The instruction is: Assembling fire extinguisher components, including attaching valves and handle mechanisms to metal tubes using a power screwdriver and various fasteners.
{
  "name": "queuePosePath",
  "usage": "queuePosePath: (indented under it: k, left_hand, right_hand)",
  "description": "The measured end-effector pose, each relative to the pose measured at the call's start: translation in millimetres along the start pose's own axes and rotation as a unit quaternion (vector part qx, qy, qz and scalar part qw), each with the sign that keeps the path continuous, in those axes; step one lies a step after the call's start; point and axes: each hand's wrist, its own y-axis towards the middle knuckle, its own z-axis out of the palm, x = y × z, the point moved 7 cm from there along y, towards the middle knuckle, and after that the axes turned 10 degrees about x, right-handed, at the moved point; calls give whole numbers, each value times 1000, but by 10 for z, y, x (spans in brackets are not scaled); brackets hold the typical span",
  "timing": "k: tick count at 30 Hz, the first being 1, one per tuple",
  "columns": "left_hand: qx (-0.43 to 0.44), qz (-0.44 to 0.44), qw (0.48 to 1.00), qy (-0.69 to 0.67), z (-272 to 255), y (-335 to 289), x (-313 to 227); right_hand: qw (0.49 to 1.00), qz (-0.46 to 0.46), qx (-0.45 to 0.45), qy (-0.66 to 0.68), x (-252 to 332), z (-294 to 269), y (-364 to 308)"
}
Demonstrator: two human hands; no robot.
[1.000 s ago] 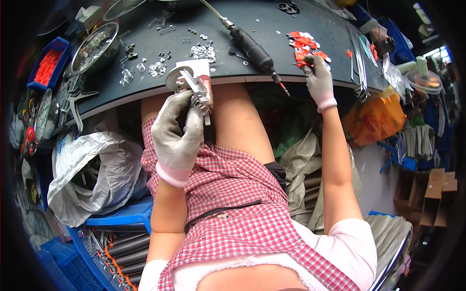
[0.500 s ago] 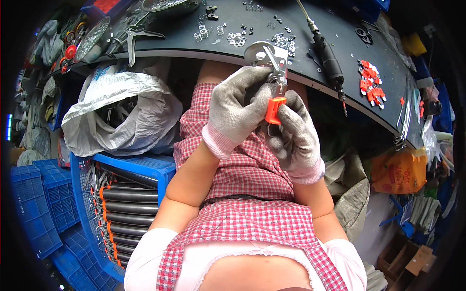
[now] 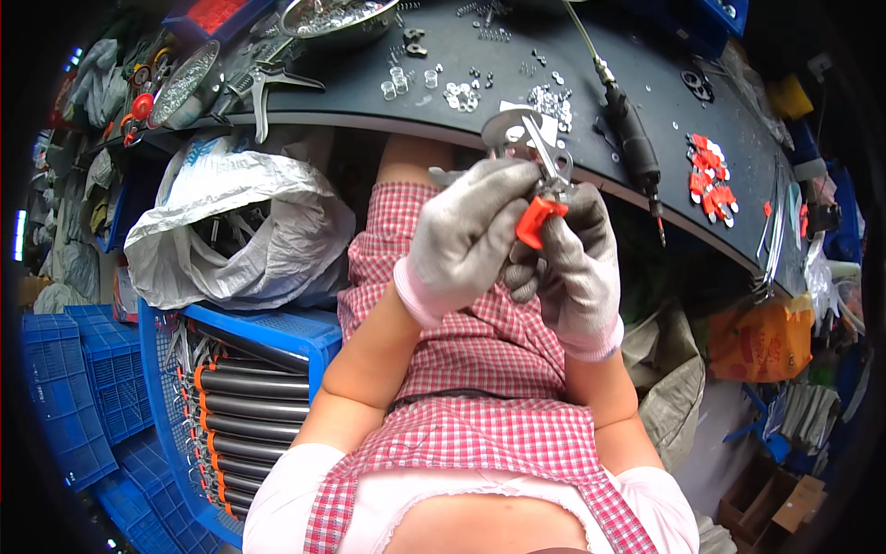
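Note:
Both my hands wear grey-white work gloves and meet in front of the table's near edge. My left hand [image 3: 466,231] is closed around a metal assembly with a round disc [image 3: 506,131] and a slim metal lever [image 3: 543,148] at its far end. An orange plastic part [image 3: 539,222] sits at the near end, between the hands. My right hand [image 3: 583,268] is closed too, with thumb and fingers pressed against the orange part and the metal beside it. Gloved fingers hide much of the assembly's middle, so how the orange part joins it cannot be made out.
On the dark table [image 3: 637,55] lie small springs, nuts, a black power screwdriver [image 3: 635,138] and an orange-and-white parts pile [image 3: 711,180]. Metal trigger frames [image 3: 263,88] lie at its left. Below stand a white sack [image 3: 231,277] and a blue crate [image 3: 318,346] of black tubes.
The orange part has turned from nearly upright to slanted, and the metal assembly has tilted with it. Both hands sit slightly lower and farther right in the picture; the whole view has shifted a little.

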Motion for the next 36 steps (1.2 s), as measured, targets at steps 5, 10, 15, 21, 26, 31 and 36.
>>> queuePosePath:
  k: [5,10,15,21,26,31,36]
  left_hand:
    - [4,25,1000,17,-101,-74,-61]
    - [-86,-3,993,85,-391,-267,-50]
    - [-134,-45,989,47,-557,-252,131]
    - [-163,-119,979,-7,-716,-366,329]
    - [-158,-117,980,-5,-764,-393,357]
    - [-166,-99,981,16,-808,-364,401]
    - [-156,-120,980,11,-813,-385,464]
  right_hand:
    - [984,-26,13,-176,71,123,157]
    - [807,262,354,-394,243,251,1102]
    - [654,27,183,-734,22,-119,2821]
    - [556,86,92,-822,-390,-268,3561]
    - [503,115,78,-853,-255,-393,3735]
    - [625,118,188,-748,-375,-396,3665]
    - [532,198,73,-820,-260,-548,3759]
